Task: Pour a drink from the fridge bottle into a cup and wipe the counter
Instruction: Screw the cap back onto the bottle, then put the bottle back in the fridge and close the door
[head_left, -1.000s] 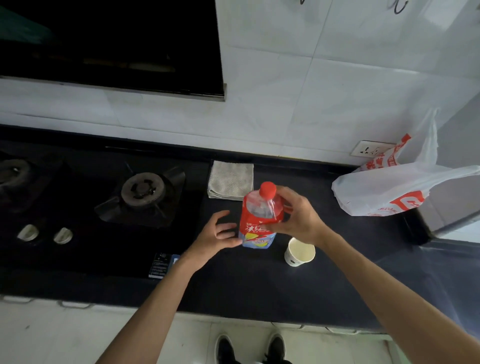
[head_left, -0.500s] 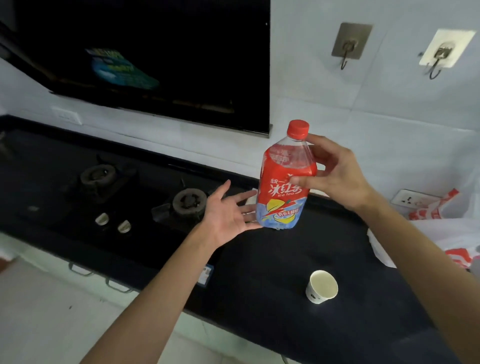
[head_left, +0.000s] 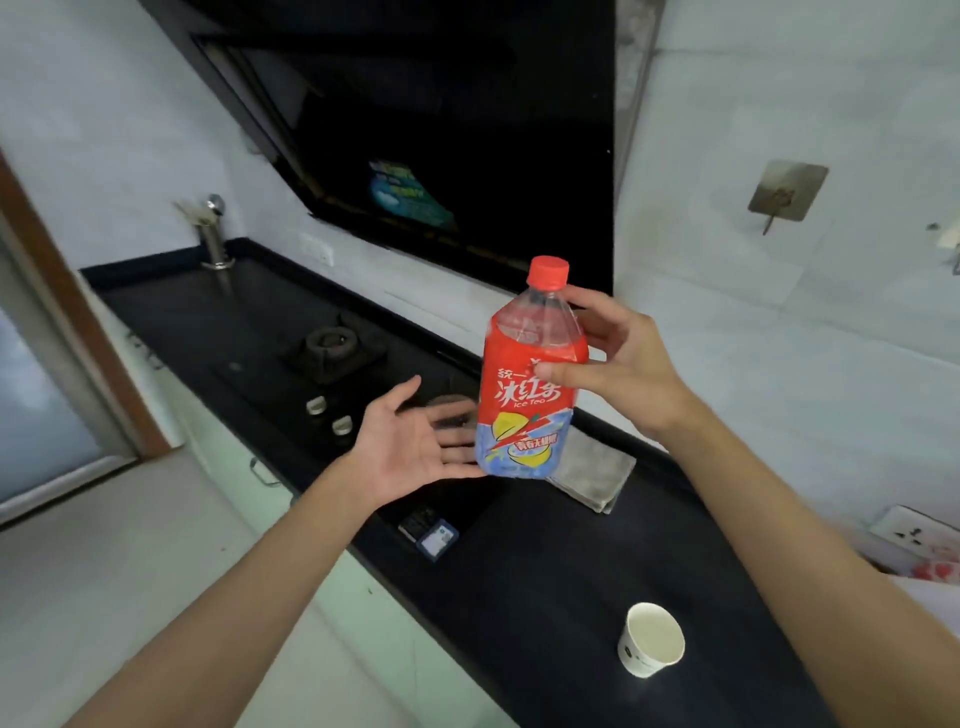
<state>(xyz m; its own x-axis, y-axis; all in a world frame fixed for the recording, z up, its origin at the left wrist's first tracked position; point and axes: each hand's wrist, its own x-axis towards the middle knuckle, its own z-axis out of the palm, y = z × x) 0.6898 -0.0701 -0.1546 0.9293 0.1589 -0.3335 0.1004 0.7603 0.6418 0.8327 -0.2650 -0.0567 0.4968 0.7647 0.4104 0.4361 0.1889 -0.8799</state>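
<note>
- A right hand (head_left: 623, 364) holds a red-labelled iced tea bottle (head_left: 530, 384) upright in the air above a dark counter (head_left: 545, 571), thumb across the label, fingers wrapped behind
- The red cap (head_left: 548, 271) is on
- The left hand (head_left: 415, 447) is spread open, palm up, just beside the bottle's base
- A white paper cup (head_left: 652, 647) stands on the counter, lower right
- A folded grey cloth (head_left: 592, 473) lies behind the bottle, beside the gas hob (head_left: 332, 345)

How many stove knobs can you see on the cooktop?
2. The stove knobs sit side by side at the cooktop's front edge: one farther left, the other nearer the open left hand. The hand could be hiding more.
</note>
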